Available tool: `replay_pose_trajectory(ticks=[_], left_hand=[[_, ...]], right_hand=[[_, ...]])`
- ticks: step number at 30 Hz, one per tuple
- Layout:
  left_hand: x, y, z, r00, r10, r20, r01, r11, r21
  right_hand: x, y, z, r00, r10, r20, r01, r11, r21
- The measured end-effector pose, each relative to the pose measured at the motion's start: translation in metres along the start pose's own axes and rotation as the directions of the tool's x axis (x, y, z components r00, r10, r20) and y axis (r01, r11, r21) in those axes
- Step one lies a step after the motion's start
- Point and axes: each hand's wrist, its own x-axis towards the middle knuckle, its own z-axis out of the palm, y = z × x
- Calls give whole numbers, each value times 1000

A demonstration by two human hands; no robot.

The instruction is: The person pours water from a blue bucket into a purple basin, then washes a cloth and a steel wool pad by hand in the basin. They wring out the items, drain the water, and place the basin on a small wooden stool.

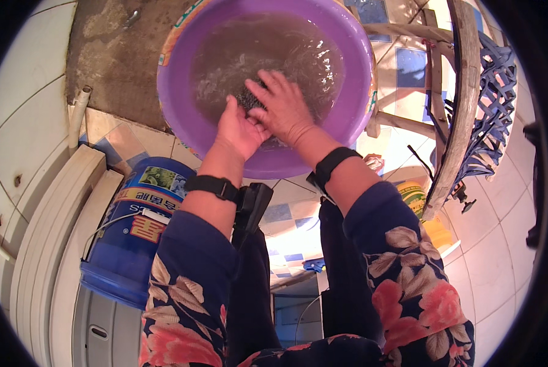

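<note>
A purple plastic basin (175, 96) with murky, rippling water (223, 50) stands before me. Over the water my left hand (242, 133) is half cupped, palm up, its thumb raised. My right hand (283, 103) is close beside it, palm down with the fingers spread, its thumb near the left fingers. Beneath and between the hands lies a dark, grainy or mesh-like thing (245, 98), partly covered; what it is cannot be told. Neither hand is plainly closed on it. Black straps circle both forearms.
A blue plastic bucket (113, 257) with a wire handle is at the left, beside pale stacked boards (49, 238). A pipe end (83, 98) rises behind them. On the right are a wooden frame (466, 91) with woven blue strapping (489, 114) and a yellow container (439, 234).
</note>
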Motion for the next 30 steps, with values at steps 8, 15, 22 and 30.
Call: replay_pose_trajectory(ticks=[8,15,22,30], left_hand=[[-7,4,-4,942,65,-330,-23,991,130],[-18,5,10,945,125,-302,-67,979,194],[-36,1,31,996,18,82,-25,996,84],[-33,-7,43,932,360,-42,-359,933,36]], right_hand=[[3,-1,-5,979,201,25,-198,976,-89],[2,17,-8,950,279,142,-310,902,302],[-2,6,-55,826,99,555,-424,-541,727],[7,-2,-84,758,328,565,-543,-163,824]])
